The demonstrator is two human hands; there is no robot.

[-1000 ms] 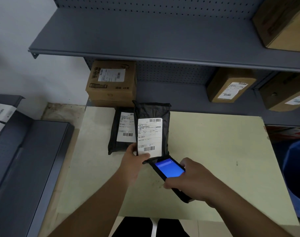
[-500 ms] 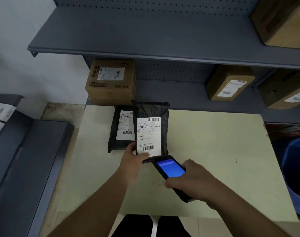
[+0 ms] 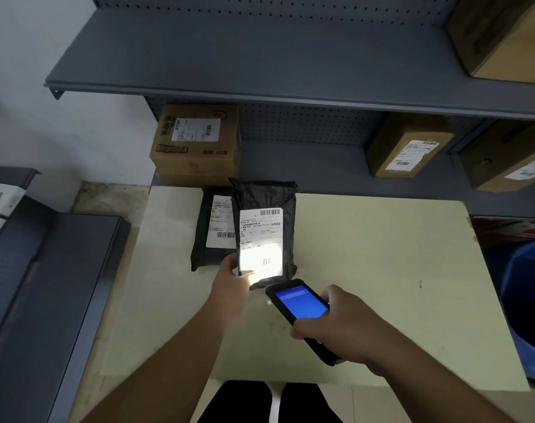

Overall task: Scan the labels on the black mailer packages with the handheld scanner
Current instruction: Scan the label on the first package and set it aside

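Overhead, a grey metal shelf [image 3: 260, 56] was seen to carry one cardboard box [image 3: 501, 35] at its right end, and three more labelled boxes were counted on the lower shelf [image 3: 305, 169]: one at the left [image 3: 196, 145] and two at the right [image 3: 409, 146], [image 3: 510, 157]. A blue bin [image 3: 525, 309] was partly visible at the right edge of the view; its contents could not be made out. Two black mailer packages were counted on the pale counter [image 3: 382, 270]. One mailer [image 3: 209, 227] was laid flat near the back edge of the counter, its white label facing up with a barcode at the bottom. The other, the held mailer [image 3: 264, 230], was stood upright in front of it, partly overlapping it, and was gripped at its lower left corner by the left hand [image 3: 232, 276]. A crinkled black plastic skin and a white label [image 3: 261, 239] with a barcode along the top were shown on it, and the lower part of that label was washed out by a bright patch of light. One handheld scanner [image 3: 302, 315], black with a lit blue screen, was clasped in the right hand [image 3: 342, 328], its top end pointed at the base of the held mailer, just beside it.
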